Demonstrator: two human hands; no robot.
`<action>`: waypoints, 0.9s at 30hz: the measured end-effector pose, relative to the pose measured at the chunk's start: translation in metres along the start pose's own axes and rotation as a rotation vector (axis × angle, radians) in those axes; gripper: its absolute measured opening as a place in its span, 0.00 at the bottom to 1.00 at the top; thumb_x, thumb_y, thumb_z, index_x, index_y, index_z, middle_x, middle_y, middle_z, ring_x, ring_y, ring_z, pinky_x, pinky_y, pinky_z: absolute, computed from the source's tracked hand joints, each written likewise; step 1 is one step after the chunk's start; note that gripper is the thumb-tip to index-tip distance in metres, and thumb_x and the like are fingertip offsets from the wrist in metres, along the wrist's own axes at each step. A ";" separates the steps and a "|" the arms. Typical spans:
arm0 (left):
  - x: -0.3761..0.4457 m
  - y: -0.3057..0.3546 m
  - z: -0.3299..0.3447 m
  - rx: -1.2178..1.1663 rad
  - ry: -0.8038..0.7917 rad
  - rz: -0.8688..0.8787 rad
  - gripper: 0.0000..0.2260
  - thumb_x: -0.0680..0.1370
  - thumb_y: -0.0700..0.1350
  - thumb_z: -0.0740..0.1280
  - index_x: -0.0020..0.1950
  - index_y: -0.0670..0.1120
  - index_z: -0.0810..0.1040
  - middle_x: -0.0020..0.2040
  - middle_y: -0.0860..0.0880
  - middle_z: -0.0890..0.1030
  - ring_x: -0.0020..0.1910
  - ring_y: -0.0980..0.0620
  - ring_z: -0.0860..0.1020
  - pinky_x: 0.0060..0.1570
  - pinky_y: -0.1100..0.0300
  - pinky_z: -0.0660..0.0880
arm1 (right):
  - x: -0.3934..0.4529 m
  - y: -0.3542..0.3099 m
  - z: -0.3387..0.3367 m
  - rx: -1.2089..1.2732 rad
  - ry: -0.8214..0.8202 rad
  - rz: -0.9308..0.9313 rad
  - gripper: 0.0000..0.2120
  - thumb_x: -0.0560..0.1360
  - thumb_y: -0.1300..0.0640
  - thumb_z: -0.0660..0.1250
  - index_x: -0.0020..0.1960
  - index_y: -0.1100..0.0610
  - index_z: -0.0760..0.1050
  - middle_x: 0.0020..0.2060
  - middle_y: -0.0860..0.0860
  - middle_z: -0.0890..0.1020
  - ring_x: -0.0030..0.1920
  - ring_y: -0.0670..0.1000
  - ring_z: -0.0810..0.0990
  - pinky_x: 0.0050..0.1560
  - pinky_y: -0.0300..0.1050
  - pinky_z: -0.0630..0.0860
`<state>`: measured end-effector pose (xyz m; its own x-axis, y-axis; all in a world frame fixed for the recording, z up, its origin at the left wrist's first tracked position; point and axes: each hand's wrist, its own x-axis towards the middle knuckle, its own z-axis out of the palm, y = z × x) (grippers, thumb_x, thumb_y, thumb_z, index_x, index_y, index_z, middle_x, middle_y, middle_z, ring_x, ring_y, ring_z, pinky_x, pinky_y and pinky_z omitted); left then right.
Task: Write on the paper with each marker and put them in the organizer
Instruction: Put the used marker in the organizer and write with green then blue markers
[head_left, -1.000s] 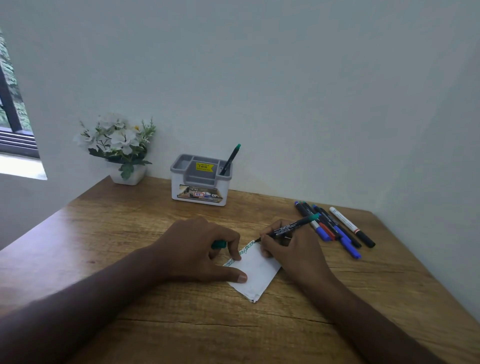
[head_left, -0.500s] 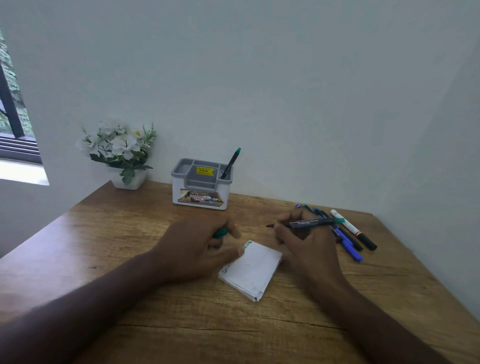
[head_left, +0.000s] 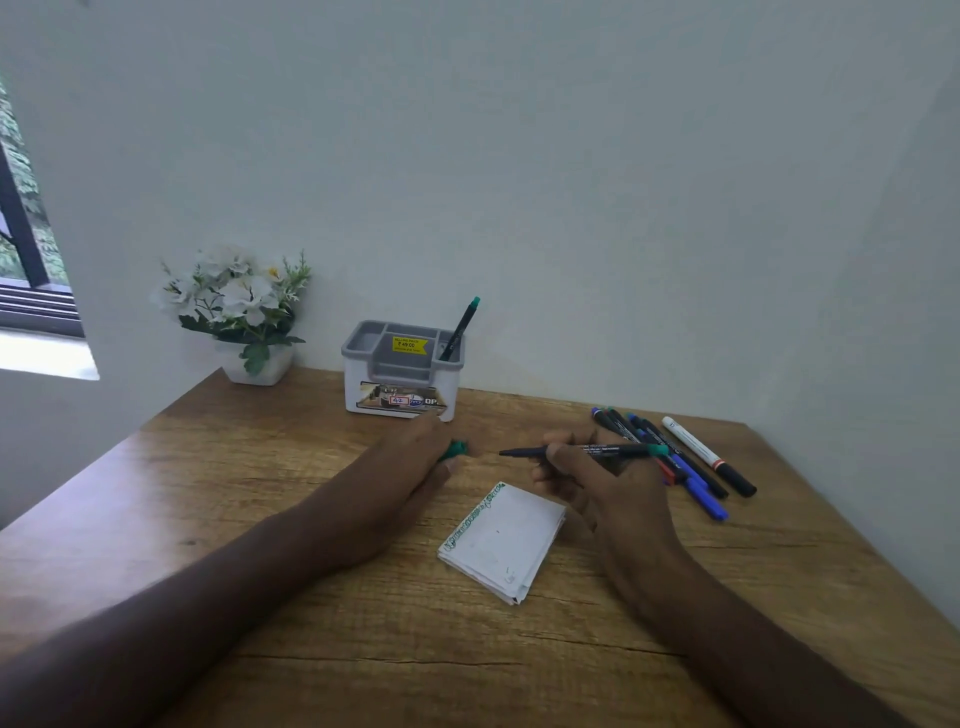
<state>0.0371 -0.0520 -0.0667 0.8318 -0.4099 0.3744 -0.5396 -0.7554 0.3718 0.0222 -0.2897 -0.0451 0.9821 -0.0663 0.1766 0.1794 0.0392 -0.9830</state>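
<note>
A folded white paper (head_left: 504, 540) lies on the wooden desk with green writing along its upper left edge. My right hand (head_left: 597, 478) holds an uncapped black marker with a green end (head_left: 582, 451) level above the desk, its tip pointing left. My left hand (head_left: 410, 467) is closed on the green cap (head_left: 457, 448), a short gap from the marker's tip. The grey and white organizer (head_left: 402, 371) stands at the back by the wall with one green-ended marker (head_left: 462, 327) upright in its right slot. Several more markers (head_left: 675, 457) lie in a bunch at the right.
A white pot of white flowers (head_left: 239, 312) sits at the desk's back left corner. Walls close off the back and the right side. A window (head_left: 26, 260) opens at the far left. The desk's left edge (head_left: 104, 457) runs diagonally.
Both hands have lifted off the paper and moved back toward the organizer. The marker has swung from writing on the paper to level, its tip facing the cap in my left hand.
</note>
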 end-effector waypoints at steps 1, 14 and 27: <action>0.001 -0.001 0.001 0.019 -0.005 0.014 0.07 0.86 0.51 0.58 0.60 0.55 0.74 0.50 0.60 0.71 0.49 0.63 0.71 0.44 0.67 0.66 | 0.000 0.000 0.000 -0.007 0.005 -0.007 0.04 0.78 0.64 0.71 0.49 0.59 0.85 0.39 0.57 0.89 0.41 0.55 0.89 0.51 0.51 0.85; 0.004 -0.001 0.001 0.011 0.024 0.063 0.10 0.84 0.49 0.65 0.64 0.52 0.81 0.48 0.61 0.75 0.46 0.66 0.72 0.43 0.70 0.65 | -0.002 0.001 0.000 -0.085 -0.069 -0.090 0.04 0.77 0.65 0.72 0.49 0.59 0.84 0.38 0.56 0.88 0.40 0.53 0.88 0.48 0.47 0.87; 0.000 0.003 -0.003 0.035 0.094 0.127 0.16 0.80 0.52 0.72 0.68 0.58 0.81 0.51 0.58 0.77 0.48 0.60 0.73 0.43 0.62 0.73 | -0.008 0.003 0.007 -0.242 -0.230 -0.144 0.07 0.75 0.57 0.75 0.52 0.49 0.83 0.45 0.38 0.89 0.47 0.41 0.88 0.43 0.31 0.81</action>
<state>0.0350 -0.0529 -0.0631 0.7401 -0.4548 0.4953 -0.6336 -0.7183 0.2872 0.0149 -0.2825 -0.0487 0.9400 0.1732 0.2939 0.3251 -0.1934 -0.9257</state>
